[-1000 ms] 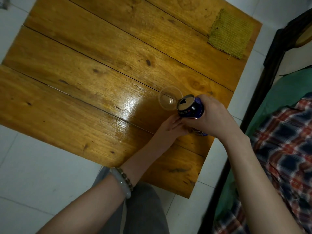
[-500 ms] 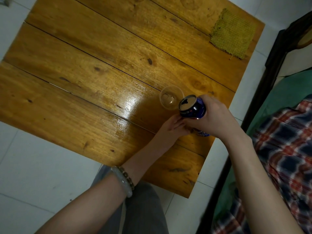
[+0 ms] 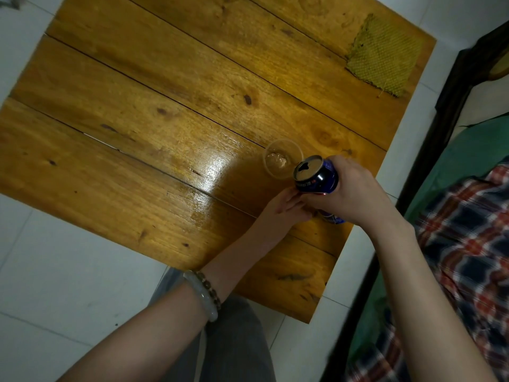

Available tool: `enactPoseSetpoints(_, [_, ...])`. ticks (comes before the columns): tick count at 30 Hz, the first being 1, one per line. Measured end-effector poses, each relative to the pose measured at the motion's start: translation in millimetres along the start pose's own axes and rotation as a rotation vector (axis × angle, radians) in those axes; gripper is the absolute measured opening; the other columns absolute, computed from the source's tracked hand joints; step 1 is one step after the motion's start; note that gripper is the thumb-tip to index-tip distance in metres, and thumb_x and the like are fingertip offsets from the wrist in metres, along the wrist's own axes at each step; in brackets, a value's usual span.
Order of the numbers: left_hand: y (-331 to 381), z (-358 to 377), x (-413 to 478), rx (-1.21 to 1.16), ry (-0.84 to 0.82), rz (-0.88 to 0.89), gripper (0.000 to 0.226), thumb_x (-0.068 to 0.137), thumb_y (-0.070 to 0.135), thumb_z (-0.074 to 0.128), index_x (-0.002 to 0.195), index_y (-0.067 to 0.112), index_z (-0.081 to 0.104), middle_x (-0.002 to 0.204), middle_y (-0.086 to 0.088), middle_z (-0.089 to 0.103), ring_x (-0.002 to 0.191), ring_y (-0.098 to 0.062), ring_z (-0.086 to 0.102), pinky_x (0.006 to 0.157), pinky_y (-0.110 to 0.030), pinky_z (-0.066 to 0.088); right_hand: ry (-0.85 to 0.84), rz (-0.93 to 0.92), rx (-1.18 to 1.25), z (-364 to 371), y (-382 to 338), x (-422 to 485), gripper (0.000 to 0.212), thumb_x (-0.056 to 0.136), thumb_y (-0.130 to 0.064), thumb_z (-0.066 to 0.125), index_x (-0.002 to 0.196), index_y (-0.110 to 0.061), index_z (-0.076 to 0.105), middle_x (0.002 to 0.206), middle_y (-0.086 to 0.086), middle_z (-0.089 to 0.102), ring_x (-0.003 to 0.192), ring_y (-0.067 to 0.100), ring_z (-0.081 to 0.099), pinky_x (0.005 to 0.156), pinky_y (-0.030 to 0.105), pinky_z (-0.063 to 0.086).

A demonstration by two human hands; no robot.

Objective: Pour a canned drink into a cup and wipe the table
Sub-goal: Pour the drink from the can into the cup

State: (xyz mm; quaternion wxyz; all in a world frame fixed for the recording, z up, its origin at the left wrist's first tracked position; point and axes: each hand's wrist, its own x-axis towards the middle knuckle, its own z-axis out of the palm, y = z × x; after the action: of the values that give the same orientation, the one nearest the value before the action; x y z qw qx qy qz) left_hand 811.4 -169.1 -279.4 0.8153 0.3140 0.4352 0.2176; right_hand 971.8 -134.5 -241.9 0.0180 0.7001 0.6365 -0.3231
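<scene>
A clear plastic cup point(image 3: 278, 164) stands on the wooden table point(image 3: 170, 111), with a little liquid in its bottom. My right hand point(image 3: 355, 188) grips a blue can point(image 3: 316, 176) that is tilted with its open top at the cup's right rim. The fingertips of my left hand point(image 3: 283, 208) press against the underside of the can, just below the cup and apart from it. A yellow-green cloth point(image 3: 385, 53) lies flat at the table's far right corner.
White floor tiles point(image 3: 68, 271) surround the table. A dark wooden frame point(image 3: 440, 111) runs along the right, with green and plaid fabric point(image 3: 468, 230) behind it. My grey trouser leg point(image 3: 234, 340) is at the table's near edge.
Both hands and the tilted can have stayed almost where they were at the cup's rim. The liquid in the cup's bottom looks slightly more.
</scene>
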Motion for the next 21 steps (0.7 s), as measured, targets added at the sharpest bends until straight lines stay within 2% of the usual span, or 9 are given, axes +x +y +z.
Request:
enactPoseSetpoints(5, [-0.8,-0.4,1.3,-0.002,0.010,-0.007,0.051,0.085,-0.013,0.049,0.132,0.007,0.044,0.119,0.001,0.056,0.105,0.001,0.057,0.081,-0.012,0.046,-0.005,0.007,0.017,-1.2,-2.2,-0.4,0.061,0.056,-0.063,0.063,0.102,-0.025,0.051,0.095,-0.001,0.055,0.083,0.016,0.053,0.070,0.036,0.050])
enactPoseSetpoints(13, [-1.5,0.2,2.0,0.002,0.002,-0.005,0.051,0.085,-0.016,0.047,0.131,0.005,0.044,0.112,0.004,0.057,0.094,0.009,0.060,0.076,-0.010,0.046,-0.014,0.021,0.012,-0.7,-4.2,-0.1,0.063,0.055,-0.065,0.061,0.102,-0.025,0.051,0.097,0.000,0.055,0.084,0.017,0.053,0.071,0.036,0.050])
enactPoseSetpoints(21, [-2.3,-1.1,2.8,0.001,0.001,-0.008,0.053,0.086,-0.013,0.049,0.135,0.005,0.042,0.120,0.000,0.056,0.099,0.007,0.059,0.080,-0.012,0.046,-0.012,0.027,0.013,-1.1,-1.9,-0.9,0.063,0.053,-0.066,0.061,0.100,-0.026,0.050,0.095,0.000,0.055,0.082,0.017,0.053,0.069,0.036,0.050])
